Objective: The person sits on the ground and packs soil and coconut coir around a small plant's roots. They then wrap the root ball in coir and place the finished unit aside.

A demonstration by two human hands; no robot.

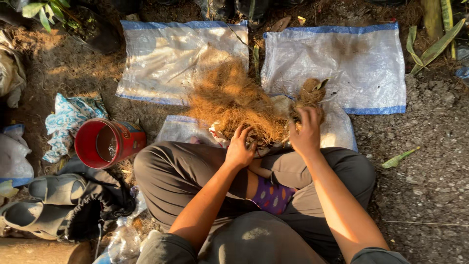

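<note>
1. Head view, left hand [239,149]: fingers curled into the near edge of a heap of brown coconut fibre [229,100], grasping strands just above the crossed knees.
2. Right hand [306,133]: clenched around a small fibre-wrapped ball [310,93], held upright just beside the heap.
3. Fibre heap: spread across the gap between two white woven sacks, left sack [161,58] and right sack [361,63], both blue-edged, flat on bare soil.
4. Legs: folded, in grey trousers [171,181]; purple spotted sock [271,195] showing between the forearms.
5. Red tin can [105,143]: on its side, mouth open, left of the knee.
6. Patterned cloth [68,120]: crumpled behind the can.
7. Grey sandals [44,200]: paired, far left, beside dark fabric.
</note>
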